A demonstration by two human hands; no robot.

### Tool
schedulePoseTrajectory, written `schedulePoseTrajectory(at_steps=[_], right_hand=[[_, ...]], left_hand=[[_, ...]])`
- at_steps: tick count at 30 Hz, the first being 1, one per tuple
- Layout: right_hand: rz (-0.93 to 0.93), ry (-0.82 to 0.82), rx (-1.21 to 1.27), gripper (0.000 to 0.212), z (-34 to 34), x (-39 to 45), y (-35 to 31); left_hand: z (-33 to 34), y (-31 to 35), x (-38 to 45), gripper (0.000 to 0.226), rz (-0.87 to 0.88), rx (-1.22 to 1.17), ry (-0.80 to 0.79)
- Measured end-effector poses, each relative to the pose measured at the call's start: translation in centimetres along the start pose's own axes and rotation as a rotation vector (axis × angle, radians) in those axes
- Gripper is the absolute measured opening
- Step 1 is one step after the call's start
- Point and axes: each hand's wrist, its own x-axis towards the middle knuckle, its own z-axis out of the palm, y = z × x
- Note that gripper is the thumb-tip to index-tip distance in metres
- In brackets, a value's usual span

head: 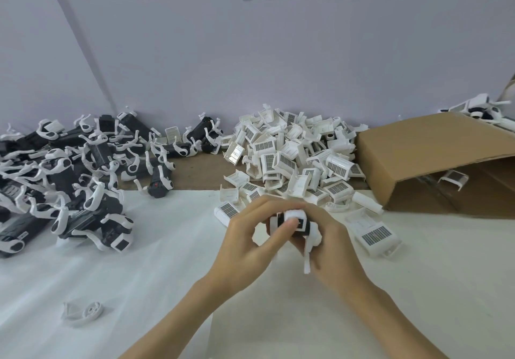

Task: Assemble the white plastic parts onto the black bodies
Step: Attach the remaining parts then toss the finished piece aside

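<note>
While both hands work at desk centre, the left hand (245,236) and right hand (331,244) are each curled round one black body (292,223) w/ a white part (310,240) wrapped over it; left thumb presses on the piece, right fingers cup it from behind. A thin white arm of the part hangs down below the grip. Can't tell if the part is fully seated, since fingers hide the joint.

Risks from here, as I judge: the thin arm looks flimsy, so pressing off-axis could bend or snap it. If the part is skewed on the body, forcing it may jam a clip or leave it half-latched. Grip is tight and small, so a slip could drop the piece onto the white desk (139,275).

Supply is close: heap of white parts (295,152) just beyond the hands, pile of black bodies (69,169) w/ white arms to the left, well apart. Cardboard box (432,147) lies on its side at right. One loose white bracket (83,312) sits near left, alone.
</note>
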Motion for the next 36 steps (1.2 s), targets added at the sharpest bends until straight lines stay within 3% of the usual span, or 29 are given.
schedulePoseTrajectory(at_steps=[4, 8, 10, 12, 14, 16, 19, 23, 26, 28, 30, 34, 36], right_hand=[[-0.107, 0.16, -0.313, 0.058, -0.1, 0.3, 0.2], [-0.138, 0.193, -0.431, 0.057, -0.3, 0.3, 0.2], [-0.086, 0.105, -0.375, 0.062, -0.6, 0.4, 0.1], [-0.059, -0.032, -0.272, 0.069, -1.2, 0.6, 0.1], [-0.093, -0.107, -0.192, 0.062, -1.9, 0.8, 0.1], [-0.135, -0.071, -0.202, 0.052, -2.3, 0.9, 0.1], [-0.19, 0.042, -0.305, 0.049, -2.3, 0.9, 0.1], [-0.283, 0.106, -0.426, 0.057, -2.1, 0.9, -0.1], [-0.259, 0.076, -0.404, 0.076, -2.3, 1.0, -0.2], [-0.232, 0.05, -0.409, 0.079, -2.5, 1.0, -0.1], [-0.158, 0.022, -0.362, 0.072, -2.9, 0.9, -0.1], [0.093, -0.036, -0.077, 0.05, -3.0, 1.0, -1.0], [0.2, 0.013, 0.049, 0.046, -2.1, 1.0, -1.1]], left_hand=[[-0.5, 0.3, 0.1, 0.042, -0.158, -0.109, -0.029], [-0.1, -0.3, 0.4, 0.052, -0.146, 0.1, -0.023], [-0.5, -0.7, 0.6, 0.049, -0.062, 0.172, -0.033], [-1.5, -1.3, 0.8, 0.056, 0.131, 0.296, -0.072], [-2.4, -1.8, 0.9, 0.064, 0.377, 0.5, -0.119], [-3.1, -2.5, 1.0, 0.071, 0.519, 0.7, -0.141], [-3.7, -3.2, 1.2, 0.079, 0.473, 0.784, -0.144], [-3.9, -4.0, 1.4, 0.058, 0.57, 0.794, -0.082], [-4.0, -3.9, 1.6, 0.051, 0.607, 0.755, -0.022], [-4.0, -3.5, 1.5, 0.054, 0.541, 0.709, -0.016], [-4.0, -3.1, 1.3, 0.062, 0.349, 0.581, -0.032], [-4.3, -2.7, 1.2, 0.066, -0.201, -0.039, -0.087], [-3.5, -2.8, 1.1, 0.061, -0.358, -0.258, -0.058]])
